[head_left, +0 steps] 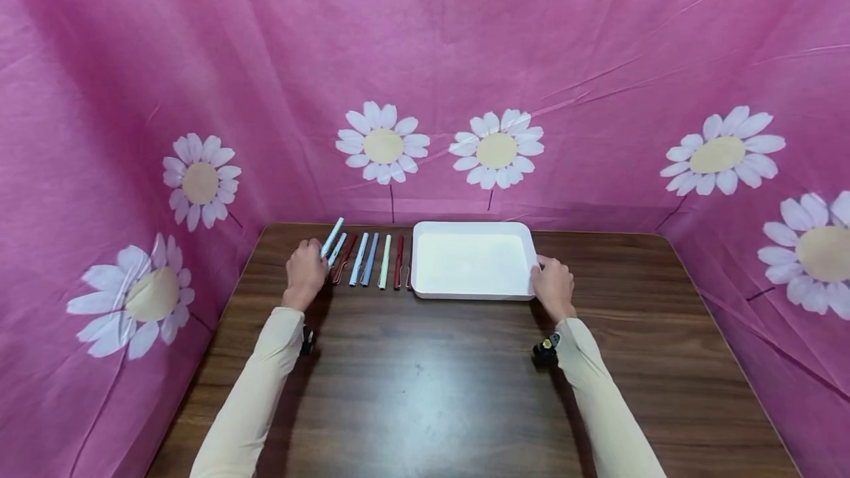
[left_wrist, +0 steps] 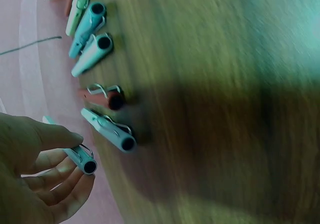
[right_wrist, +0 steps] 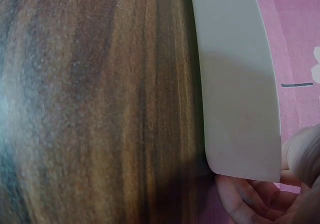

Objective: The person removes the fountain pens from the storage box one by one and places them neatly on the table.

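My left hand [head_left: 307, 271] pinches a light blue pen [left_wrist: 81, 160] between thumb and fingers, at the left end of a row of pens. The held pen is tilted, its clip and round dark end showing in the left wrist view. Beside it on the table lie another light blue pen [left_wrist: 112, 133] and a dark red pen [left_wrist: 104, 98]. My right hand [head_left: 554, 286] grips the right end of a white rectangular tray [head_left: 471, 296]. In the right wrist view its fingers [right_wrist: 240, 201] curl at the tray's corner; the tray's inside shows no objects.
Between the left hand and the tray lie more pens: a pale blue one [head_left: 358, 260], a blue one [head_left: 370, 260], a light green one [head_left: 384, 262] and dark red ones [head_left: 398, 262]. Behind the brown wooden table [head_left: 412, 389] hangs a pink flowered cloth [head_left: 438, 43].
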### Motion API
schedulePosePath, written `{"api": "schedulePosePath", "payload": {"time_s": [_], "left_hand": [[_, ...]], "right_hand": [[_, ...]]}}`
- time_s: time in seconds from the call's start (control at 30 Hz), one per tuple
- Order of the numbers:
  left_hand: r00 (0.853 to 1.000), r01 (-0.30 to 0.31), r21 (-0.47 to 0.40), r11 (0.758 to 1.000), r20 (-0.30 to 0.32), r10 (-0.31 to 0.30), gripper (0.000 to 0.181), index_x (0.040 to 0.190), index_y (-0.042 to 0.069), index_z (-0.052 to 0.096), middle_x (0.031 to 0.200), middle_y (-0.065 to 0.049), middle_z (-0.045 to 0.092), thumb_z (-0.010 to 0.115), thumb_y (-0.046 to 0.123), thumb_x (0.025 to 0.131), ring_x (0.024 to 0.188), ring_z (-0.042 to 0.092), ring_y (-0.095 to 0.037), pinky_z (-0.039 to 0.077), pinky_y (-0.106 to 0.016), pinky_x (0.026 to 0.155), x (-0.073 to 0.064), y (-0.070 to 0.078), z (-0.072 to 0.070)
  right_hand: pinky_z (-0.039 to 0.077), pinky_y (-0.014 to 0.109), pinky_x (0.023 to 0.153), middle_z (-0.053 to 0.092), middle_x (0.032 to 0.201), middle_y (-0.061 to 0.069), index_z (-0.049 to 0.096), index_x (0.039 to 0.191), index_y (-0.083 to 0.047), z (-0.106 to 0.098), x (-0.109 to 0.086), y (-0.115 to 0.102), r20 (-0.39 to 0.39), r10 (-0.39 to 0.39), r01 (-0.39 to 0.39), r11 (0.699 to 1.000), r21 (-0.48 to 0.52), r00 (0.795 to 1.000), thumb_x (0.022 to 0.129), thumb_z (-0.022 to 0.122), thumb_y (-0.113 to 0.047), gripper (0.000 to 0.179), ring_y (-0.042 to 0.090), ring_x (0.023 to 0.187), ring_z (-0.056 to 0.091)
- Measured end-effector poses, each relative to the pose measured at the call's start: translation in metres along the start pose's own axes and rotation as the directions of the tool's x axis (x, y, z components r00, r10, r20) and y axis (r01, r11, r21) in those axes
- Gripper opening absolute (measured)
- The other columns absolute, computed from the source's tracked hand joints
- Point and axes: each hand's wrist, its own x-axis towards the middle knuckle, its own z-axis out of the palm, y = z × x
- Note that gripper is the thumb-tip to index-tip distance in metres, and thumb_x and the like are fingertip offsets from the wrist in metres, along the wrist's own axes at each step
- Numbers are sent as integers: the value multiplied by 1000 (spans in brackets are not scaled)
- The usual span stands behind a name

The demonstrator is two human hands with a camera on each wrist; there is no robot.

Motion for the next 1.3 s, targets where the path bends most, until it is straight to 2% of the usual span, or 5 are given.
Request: {"api": "schedulePosePath", "payload": {"time_s": [0.3,0.57,0.7,0.93,1.3], "left_hand": [[997,75,24,997,24,-75,9,90,-9,58,96,-33,62,64,-3,87,91,65,-60,52,-70,75,-5,-19,-3],[994,89,41,995,58,-92,6,88,-10,59,96,-35,62,61,-4,87,91,65,-60,53,-69,76,-8,-31,-1],[987,118,40,992,104,-122,8,92,-9,62,98,-34,64,63,-2,89,94,66,-59,53,-68,79,-9,-32,0],[978,125,20,992,168,-127,10,96,-9,67,99,-30,66,65,0,92,95,67,-53,54,-65,79,-8,-29,-2],[966,154,23,988,204,-156,21,109,-8,69,108,-30,67,66,8,96,101,67,-52,54,-64,84,-9,-27,-1]], "right_hand": [[50,65,93,64,132,32,64,138,3,1,-1,0,-7,1,-1,1000,-1,1000,103,50,-12,40,56,114,63],[49,65,93,64,133,32,64,138,4,-1,-3,-3,-3,6,-6,1000,2,1000,103,50,-12,41,55,115,63],[50,64,93,64,133,32,63,139,3,-1,-3,-4,1,7,-7,1000,2,1000,103,49,-12,41,56,114,63],[50,64,94,63,134,32,64,139,4,-1,-3,-4,-8,13,-13,1000,1,1000,103,50,-12,41,55,115,63],[49,65,95,63,135,32,64,138,3,-1,-2,-1,-6,9,-9,1000,9,1000,103,50,-13,41,56,118,62]]}}
